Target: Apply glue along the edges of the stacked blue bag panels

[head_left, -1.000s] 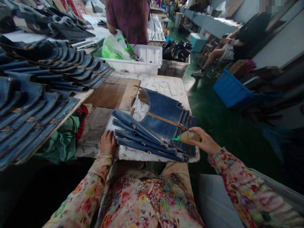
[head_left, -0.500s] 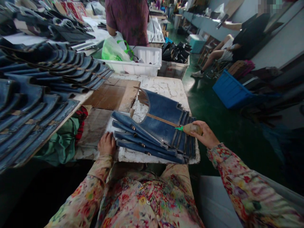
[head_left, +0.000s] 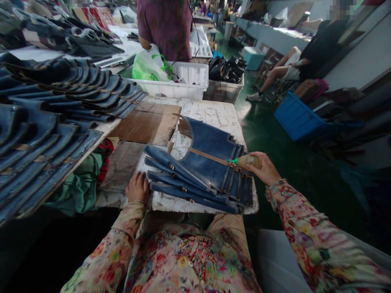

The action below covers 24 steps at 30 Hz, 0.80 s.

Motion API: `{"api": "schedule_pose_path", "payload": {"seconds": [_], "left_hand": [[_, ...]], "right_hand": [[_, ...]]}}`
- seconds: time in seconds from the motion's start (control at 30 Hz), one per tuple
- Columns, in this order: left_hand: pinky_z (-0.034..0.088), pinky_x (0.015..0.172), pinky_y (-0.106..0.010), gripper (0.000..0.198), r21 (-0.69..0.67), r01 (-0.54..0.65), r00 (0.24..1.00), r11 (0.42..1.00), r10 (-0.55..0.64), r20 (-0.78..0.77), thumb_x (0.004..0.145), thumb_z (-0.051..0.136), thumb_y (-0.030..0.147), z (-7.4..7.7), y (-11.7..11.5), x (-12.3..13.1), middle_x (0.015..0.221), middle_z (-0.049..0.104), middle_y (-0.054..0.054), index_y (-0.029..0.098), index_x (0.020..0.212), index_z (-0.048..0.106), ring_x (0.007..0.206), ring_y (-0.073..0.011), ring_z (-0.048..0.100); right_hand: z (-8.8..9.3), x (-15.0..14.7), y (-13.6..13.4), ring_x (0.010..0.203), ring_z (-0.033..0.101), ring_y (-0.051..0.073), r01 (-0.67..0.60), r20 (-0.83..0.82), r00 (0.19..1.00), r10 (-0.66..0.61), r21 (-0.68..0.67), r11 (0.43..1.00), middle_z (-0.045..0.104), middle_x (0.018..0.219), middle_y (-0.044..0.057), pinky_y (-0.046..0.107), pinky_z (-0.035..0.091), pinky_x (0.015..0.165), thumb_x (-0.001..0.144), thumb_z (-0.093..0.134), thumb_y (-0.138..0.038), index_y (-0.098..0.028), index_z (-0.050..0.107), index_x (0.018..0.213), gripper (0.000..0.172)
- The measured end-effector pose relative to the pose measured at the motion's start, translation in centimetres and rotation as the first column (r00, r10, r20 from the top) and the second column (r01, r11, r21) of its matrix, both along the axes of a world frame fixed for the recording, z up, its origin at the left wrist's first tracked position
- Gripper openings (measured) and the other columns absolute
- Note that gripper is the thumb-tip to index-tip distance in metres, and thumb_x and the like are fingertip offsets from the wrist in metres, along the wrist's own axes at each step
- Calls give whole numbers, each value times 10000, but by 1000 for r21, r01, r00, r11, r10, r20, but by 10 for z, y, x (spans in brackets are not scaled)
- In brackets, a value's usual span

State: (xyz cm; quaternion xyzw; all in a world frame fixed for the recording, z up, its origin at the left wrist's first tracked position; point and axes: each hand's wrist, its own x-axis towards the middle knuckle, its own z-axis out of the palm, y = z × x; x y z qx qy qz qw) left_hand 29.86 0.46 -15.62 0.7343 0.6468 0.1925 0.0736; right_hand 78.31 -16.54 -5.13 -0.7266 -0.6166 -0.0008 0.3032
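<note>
A fanned stack of blue denim pieces (head_left: 204, 167) with tan strips lies on a stained white board (head_left: 214, 114) in front of me. My right hand (head_left: 265, 167) grips a small amber glue bottle (head_left: 248, 161) with a green nozzle; the nozzle tip touches the right edge of the top denim piece. My left hand (head_left: 138, 188) rests with curled fingers on the board's near left edge, against the ends of the denim strips. It holds nothing.
Rows of finished denim pieces (head_left: 45, 122) cover the table at left. Brown cardboard (head_left: 146, 124) lies beside the board. White bins (head_left: 180, 83) stand behind it, with a standing person (head_left: 166, 24) there. A seated person (head_left: 308, 57) and a blue crate (head_left: 297, 116) are at right.
My right hand has carried the glue bottle away from me along the right edge of the denim stack. My left hand has stayed in place.
</note>
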Motion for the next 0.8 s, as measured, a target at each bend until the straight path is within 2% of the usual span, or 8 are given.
{"api": "schedule_pose_path", "payload": {"seconds": [0.23, 0.57, 0.8], "left_hand": [[307, 1069, -461, 443, 5, 4, 1000, 1000, -4, 8, 895, 380, 311, -2, 0, -1, 1364, 501, -139, 145, 1262, 563, 1269, -277, 426], [318, 1058, -477, 454, -13, 0, 1000, 1000, 0, -14, 900, 370, 309, -2, 0, -1, 1370, 498, -142, 122, 1269, 557, 1269, -289, 426], [315, 1065, -468, 444, 13, 7, 1000, 1000, -6, -13, 909, 370, 310, -5, 1, -3, 1371, 495, -140, 133, 1272, 553, 1271, -283, 426]], "right_hand": [[-3, 16, 20, 1076, 530, 276, 46, 30, 998, -46, 4, 999, 557, 1101, 112, 467, 406, 983, 791, 573, -418, -193, 551, 1105, 386], [-9, 39, 41, 1103, 500, 280, 107, 43, 993, -113, 115, 988, 553, 1109, 121, 471, 382, 1003, 782, 572, -417, -178, 543, 1115, 410], [-10, 47, 49, 1098, 513, 285, 161, -8, 987, -161, 126, 979, 559, 1104, 127, 485, 378, 1005, 744, 593, -405, -175, 555, 1095, 422]]}}
